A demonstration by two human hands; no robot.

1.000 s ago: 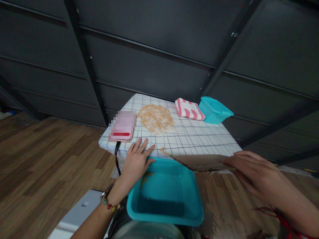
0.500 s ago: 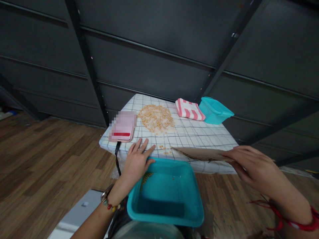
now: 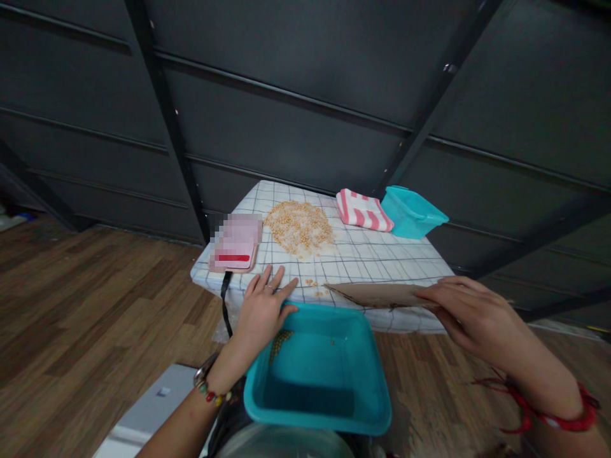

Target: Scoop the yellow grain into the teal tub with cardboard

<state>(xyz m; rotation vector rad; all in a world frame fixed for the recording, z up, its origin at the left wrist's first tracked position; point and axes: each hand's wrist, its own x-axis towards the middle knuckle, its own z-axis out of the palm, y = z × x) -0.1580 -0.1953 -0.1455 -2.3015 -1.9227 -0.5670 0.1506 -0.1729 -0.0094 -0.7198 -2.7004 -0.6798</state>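
My left hand lies with its fingers spread on the front of the checked tablecloth, its thumb at the far left corner of a teal plastic tub. Some soybean-like beans rest in that tub's left side. To the right, my right hand grips the end of a flat piece of brown cardboard, held along the table's front edge. A few loose beans lie just left of the cardboard's tip. Farther back is a spread pile of yellow beans mixed with white grains.
A pink phone-like object with a black strap lies on the table's left. At the back right are a folded pink-and-white cloth and a smaller turquoise basket. A dark panelled wall stands behind the table.
My right hand and the cardboard have shifted slightly left, bringing its tip nearer the loose beans. My left hand and the tub look unmoved.
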